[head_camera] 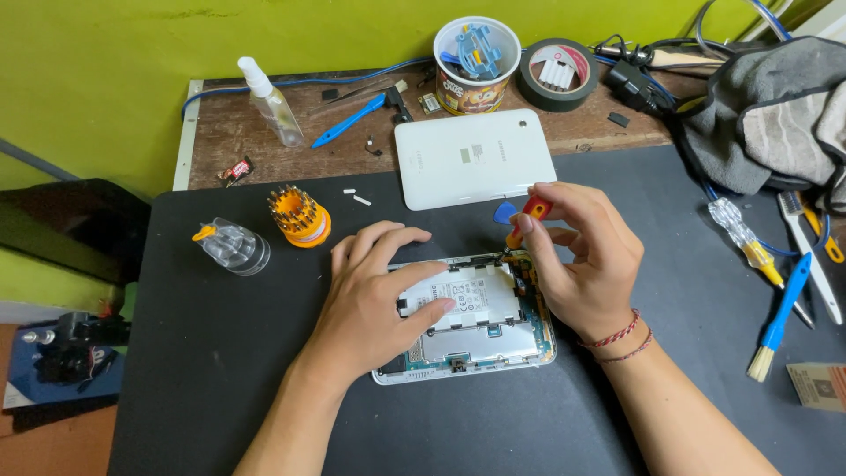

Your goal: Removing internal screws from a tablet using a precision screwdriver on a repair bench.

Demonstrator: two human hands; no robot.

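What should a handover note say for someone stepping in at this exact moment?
Left hand lies flat on the battery of the opened tablet, steadying it on the black mat.
Right hand grips a small orange screwdriver, tip at the tablet's upper right corner.
Done: white back cover is off, lying above. Bit holder stands to the left.
Left: the tablet's insides are not yet taken out.

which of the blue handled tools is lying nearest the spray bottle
The blue-handled tool on the bare wooden tabletop, just right of the clear spray bottle. The other, a blue-handled brush, lies far off on the black mat's right side.
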